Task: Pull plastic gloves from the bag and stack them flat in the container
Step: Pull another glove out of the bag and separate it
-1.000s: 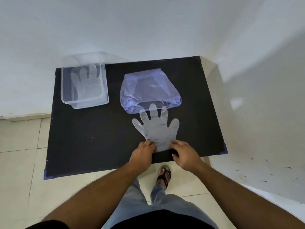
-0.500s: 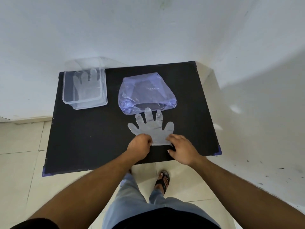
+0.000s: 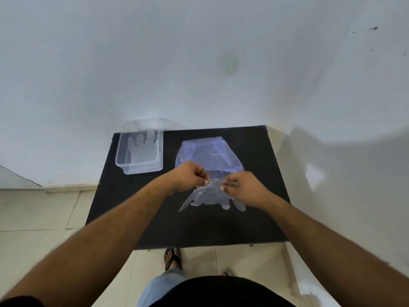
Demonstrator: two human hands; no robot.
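Note:
A clear plastic glove (image 3: pixel 208 196) hangs above the black table (image 3: pixel 155 218), cuff up and fingers drooping toward me. My left hand (image 3: pixel 188 176) pinches the cuff's left corner and my right hand (image 3: pixel 243 187) pinches its right corner. Just behind the hands lies the bluish plastic bag (image 3: pixel 208 154), its mouth facing me. At the table's back left corner stands the clear rectangular container (image 3: pixel 160 151), with a flat glove (image 3: pixel 141 147) lying inside it.
White walls close in behind and to the right of the table. Tiled floor lies to the left and in front, where my sandalled foot (image 3: pixel 172 259) stands by the table's near edge.
Both hands have lifted the glove off the table by its cuff and carried it away from me, so its fingers now hang down. The camera has tilted up.

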